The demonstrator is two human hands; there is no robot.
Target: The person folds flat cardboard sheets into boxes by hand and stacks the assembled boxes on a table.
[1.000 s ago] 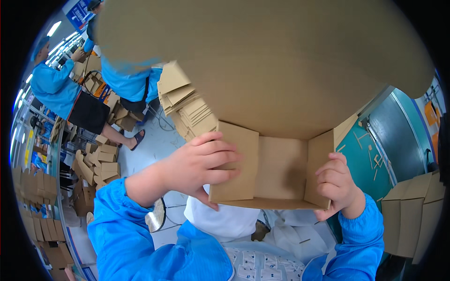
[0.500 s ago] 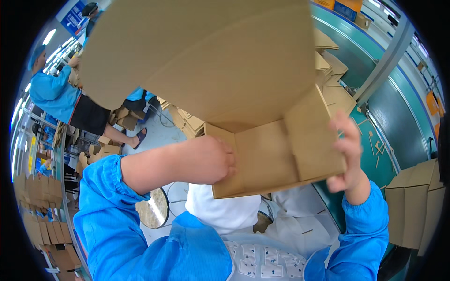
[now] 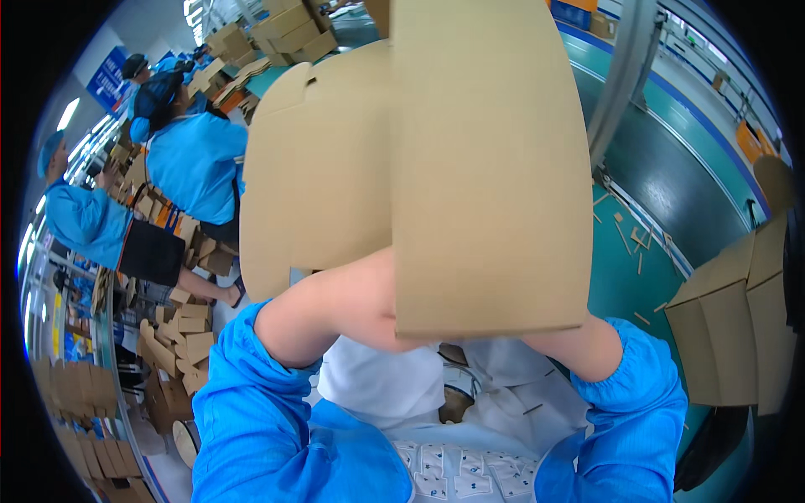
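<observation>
A brown cardboard box [image 3: 490,193] is held up in front of me, its plain face filling the middle of the view. From its left side spreads a wide flap [image 3: 323,168] with rounded corners and a small notch at the top edge. My left hand [image 3: 369,323] grips the box at its lower left edge; its fingertips are hidden behind the cardboard. My right wrist [image 3: 570,344] passes behind the lower right corner, so the right hand and its fingers are out of sight.
Strips of cardboard scrap [image 3: 637,239] litter the green table at right, beside a grey metal post [image 3: 620,84]. Large folded cartons [image 3: 729,318] stand at far right. Co-workers in blue [image 3: 197,163] and piled cartons [image 3: 180,344] are at left.
The box has turned, so its open inside no longer shows and an outer face is toward me. My right hand has gone behind it. My view has shifted, showing more co-workers at left.
</observation>
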